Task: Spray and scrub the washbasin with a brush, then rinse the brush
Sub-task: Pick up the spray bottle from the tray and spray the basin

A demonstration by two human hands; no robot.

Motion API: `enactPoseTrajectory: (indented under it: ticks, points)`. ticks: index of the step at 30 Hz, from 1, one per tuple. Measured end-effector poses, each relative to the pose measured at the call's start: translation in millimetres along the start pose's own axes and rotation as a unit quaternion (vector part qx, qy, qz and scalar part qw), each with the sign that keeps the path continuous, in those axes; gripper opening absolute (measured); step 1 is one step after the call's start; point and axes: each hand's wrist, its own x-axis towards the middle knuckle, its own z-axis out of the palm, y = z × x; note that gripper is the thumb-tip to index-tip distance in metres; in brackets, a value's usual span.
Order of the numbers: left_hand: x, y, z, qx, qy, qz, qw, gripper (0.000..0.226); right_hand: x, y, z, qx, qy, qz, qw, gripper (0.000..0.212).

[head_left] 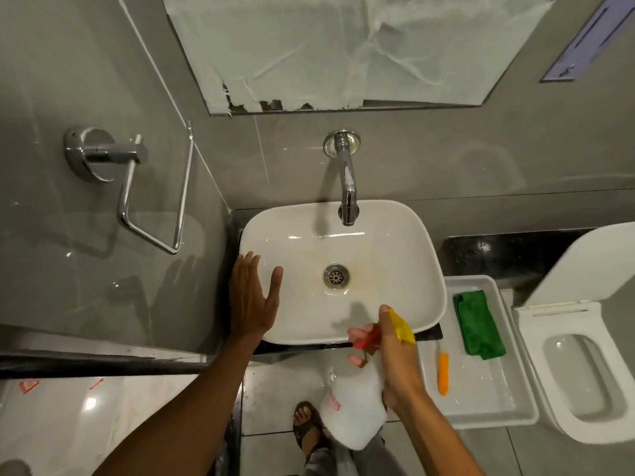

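Washbasin (378, 242): straight ahead of both my hands, sitting on the counter (481, 249).
Tap (347, 187): beyond my hands, reaching out over the back of the washbasin.
My left hand (252, 297): over the washbasin's left rim.
My right hand (395, 352): at the near rim, around the spray bottle (354, 410).
Tray (481, 389): just right of my right hand; brush (443, 372) and cloth (477, 324) lie in it, the cloth farther away.
Toilet (577, 365): right of the tray.

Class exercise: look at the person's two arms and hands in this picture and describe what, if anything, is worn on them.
Both forearms are bare up to the picture's edge: no sleeves show. The left hand and the right hand wear no gloves. No watch, bracelet or ring can be seen on either.
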Motion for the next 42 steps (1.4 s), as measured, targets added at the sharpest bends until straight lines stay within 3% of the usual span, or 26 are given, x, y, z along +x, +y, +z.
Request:
enactPoseTrajectory:
  ticks: [4,9,15,20,23,25,34,38,42]
  points:
    - [1.3,-2.1,2.3,-0.001,0.002,0.003,1.000,0.103,2.0,-6.4,-26.4,-0.010,0.040,-0.024,0.999,0.042]
    - [0.7,-4.4,3.2,-0.004,-0.003,0.000,1.000,0.088,-3.8,3.0,-42.3,-0.018,0.028,0.014,0.999,0.036]
    - [-1.2,-3.0,1.3,-0.020,-0.003,-0.011,1.000,0.083,-28.5,14.7,-20.2,-0.101,-0.087,0.133,0.982,0.050]
    - [-3.6,-2.8,-0.3,-0.031,0.001,-0.011,0.999,0.083,-39.5,20.3,14.6,-0.130,-0.109,0.101,0.980,0.036]
    - [-3.5,-1.3,-0.9,-0.035,0.001,-0.019,0.999,0.086,-36.4,12.5,33.3,-0.132,-0.135,0.112,0.976,0.045]
    - [-3.7,-1.3,-1.4,-0.038,0.002,-0.022,0.999,0.085,-31.2,3.4,44.7,-0.127,-0.143,0.092,0.977,0.037]
    - [-2.0,-0.2,-1.9,-0.041,0.002,-0.021,0.999,0.080,7.2,-39.0,66.7,-0.074,-0.071,-0.016,0.995,0.038]
    - [-2.0,0.2,-3.0,-0.037,0.006,-0.014,0.999,0.082,22.5,-46.4,46.5,-0.039,-0.038,-0.035,0.998,0.028]
    - [-2.3,0.9,-4.0,-0.034,0.003,-0.020,0.999,0.083,27.2,-41.2,11.4,-0.046,-0.007,-0.039,0.998,0.034]
